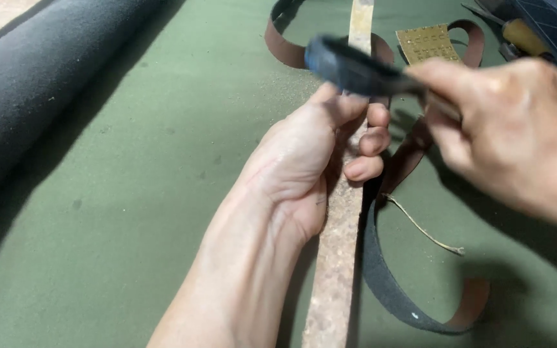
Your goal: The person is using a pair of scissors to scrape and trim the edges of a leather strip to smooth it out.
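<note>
1. My left hand [304, 154] is wrapped around a long, rough, rust-coloured strip [336, 258] that runs from the bottom edge of the view up the middle toward the top. The grip is closed: the thumb lies along the near side and the curled fingers [372, 142] come round the far side.
2. My right hand [517, 129] comes in from the right and is pinched shut on the thin handle of a dark tool [356, 67]. The tool's blurred, dark blue-black end points left and sits just above the left thumb, crossing in front of the strip.
3. I cannot tell whether the tool's end touches the strip; it is too blurred.
4. A dark strap [388, 283] with a brown underside loops on the tabletop [162, 161] just right of the strip, curling round at the lower right. More of the brown strap [278, 42] curves behind the strip near the top.
5. A thin pale thread [420, 229] lies on the green cloth to the right of the left hand, close to the strap.
6. A small yellowish perforated piece [428, 44] lies at the top, right of the strip.
7. A tool with a yellow handle [523, 35] lies at the upper right, beside a dark quilted surface.
8. A dark foam roll [40, 84] lies along the upper left of the tabletop, well apart from both hands.
</note>
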